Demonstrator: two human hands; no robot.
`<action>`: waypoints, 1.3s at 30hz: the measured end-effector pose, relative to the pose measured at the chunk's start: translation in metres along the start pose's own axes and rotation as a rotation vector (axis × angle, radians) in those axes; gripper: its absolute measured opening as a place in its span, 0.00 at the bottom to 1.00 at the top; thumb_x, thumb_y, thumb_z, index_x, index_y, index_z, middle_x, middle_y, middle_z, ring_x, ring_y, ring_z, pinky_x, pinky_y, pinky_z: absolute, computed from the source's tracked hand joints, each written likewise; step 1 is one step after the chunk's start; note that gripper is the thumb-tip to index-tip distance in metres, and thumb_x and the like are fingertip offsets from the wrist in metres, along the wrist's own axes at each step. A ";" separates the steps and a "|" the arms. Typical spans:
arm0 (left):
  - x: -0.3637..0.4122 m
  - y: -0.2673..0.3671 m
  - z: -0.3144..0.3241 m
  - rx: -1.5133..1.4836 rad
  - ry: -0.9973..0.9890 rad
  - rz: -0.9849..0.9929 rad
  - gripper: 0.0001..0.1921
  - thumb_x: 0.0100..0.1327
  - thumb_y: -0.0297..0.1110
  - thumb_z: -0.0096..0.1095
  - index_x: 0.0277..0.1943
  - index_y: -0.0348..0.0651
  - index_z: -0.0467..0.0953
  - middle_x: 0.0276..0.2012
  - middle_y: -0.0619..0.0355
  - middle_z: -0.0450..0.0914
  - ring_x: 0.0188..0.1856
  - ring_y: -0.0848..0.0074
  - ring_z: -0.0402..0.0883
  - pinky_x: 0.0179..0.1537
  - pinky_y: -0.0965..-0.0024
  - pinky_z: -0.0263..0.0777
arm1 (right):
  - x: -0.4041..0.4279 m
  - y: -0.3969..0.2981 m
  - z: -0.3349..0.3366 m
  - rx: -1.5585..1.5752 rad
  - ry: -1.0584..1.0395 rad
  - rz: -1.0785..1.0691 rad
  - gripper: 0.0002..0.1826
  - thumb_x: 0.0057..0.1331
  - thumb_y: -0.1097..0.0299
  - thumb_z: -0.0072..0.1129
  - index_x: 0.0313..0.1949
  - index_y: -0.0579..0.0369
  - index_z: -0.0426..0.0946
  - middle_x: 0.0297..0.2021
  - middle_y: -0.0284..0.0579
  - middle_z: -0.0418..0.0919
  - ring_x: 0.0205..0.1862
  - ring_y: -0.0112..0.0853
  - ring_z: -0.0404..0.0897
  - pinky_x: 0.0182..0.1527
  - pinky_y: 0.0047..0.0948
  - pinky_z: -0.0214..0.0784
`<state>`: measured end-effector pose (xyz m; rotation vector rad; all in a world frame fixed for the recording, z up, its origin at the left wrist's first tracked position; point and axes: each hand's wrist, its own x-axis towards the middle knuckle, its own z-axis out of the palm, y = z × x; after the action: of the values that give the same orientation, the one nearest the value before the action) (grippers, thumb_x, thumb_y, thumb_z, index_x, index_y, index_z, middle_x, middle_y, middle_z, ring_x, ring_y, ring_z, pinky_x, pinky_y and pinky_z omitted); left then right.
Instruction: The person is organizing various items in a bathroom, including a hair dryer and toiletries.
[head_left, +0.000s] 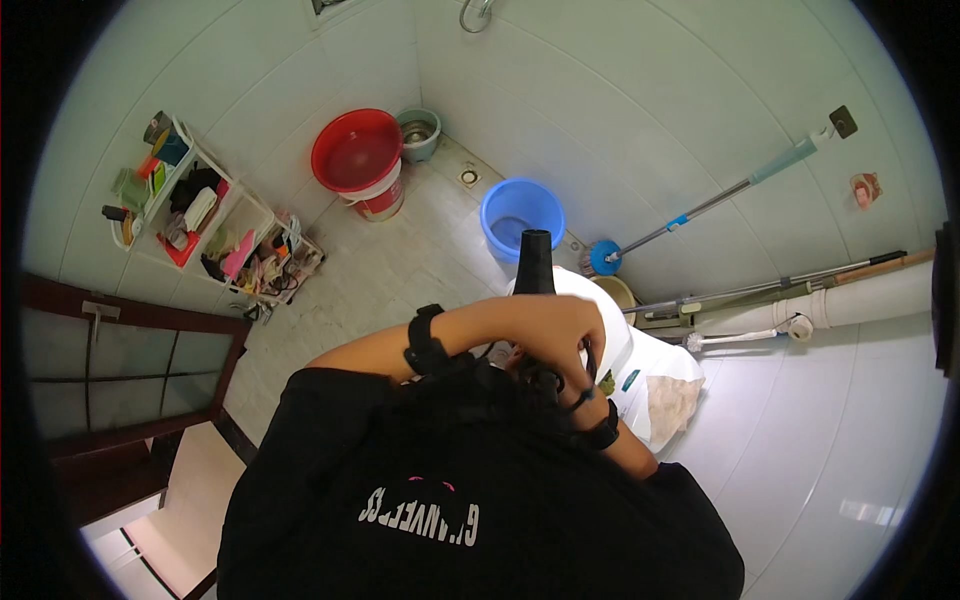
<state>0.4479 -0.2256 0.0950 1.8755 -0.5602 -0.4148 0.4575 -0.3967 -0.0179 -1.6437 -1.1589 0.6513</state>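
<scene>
My left hand (574, 326) reaches across from the left, its wrist bent and its fingers curled downward beside dark, cord-like parts. Below it is my right hand (576, 382), close to the same dark parts and mostly covered by them and the left hand. A black tapered nozzle (535, 262) sticks out beyond the back of my left hand; its other end is hidden, and which hand bears it cannot be told. Dark hair blurs into the black shirt near both hands. Behind the hands stands a white toilet (616, 330) with a small green label.
A blue bucket (523, 214) stands past the nozzle. A red basin (358, 150) rests on a bucket near the corner, beside a green-grey pail (420, 133). A cluttered rack (225, 210) is at left; a blue-headed brush (604, 257) and several poles lean at right.
</scene>
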 end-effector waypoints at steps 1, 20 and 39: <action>0.003 -0.008 0.003 -0.002 0.048 -0.076 0.11 0.39 0.34 0.67 0.24 0.36 0.78 0.22 0.53 0.79 0.24 0.71 0.77 0.28 0.75 0.70 | 0.013 -0.020 -0.001 -0.128 -0.061 -0.046 0.14 0.56 0.74 0.50 0.43 0.59 0.67 0.40 0.45 0.71 0.44 0.31 0.71 0.47 0.27 0.63; -0.092 -0.079 0.035 -0.350 0.652 -0.356 0.09 0.51 0.35 0.63 0.26 0.37 0.79 0.17 0.58 0.76 0.19 0.83 0.69 0.22 0.75 0.60 | 0.033 0.009 -0.021 1.737 0.786 0.653 0.18 0.44 0.59 0.54 0.25 0.62 0.64 0.23 0.43 0.69 0.25 0.32 0.70 0.32 0.27 0.68; -0.047 -0.043 0.061 -0.082 0.945 0.007 0.29 0.49 0.26 0.63 0.57 0.43 0.65 0.36 0.54 0.73 0.30 0.67 0.73 0.33 0.70 0.67 | 0.079 -0.036 -0.043 1.865 0.885 0.185 0.19 0.51 0.60 0.51 0.36 0.63 0.65 0.32 0.44 0.71 0.34 0.34 0.72 0.45 0.32 0.66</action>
<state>0.3845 -0.2334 0.0340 1.7457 0.0921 0.4510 0.5106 -0.3402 0.0397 -0.2040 0.4033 0.6050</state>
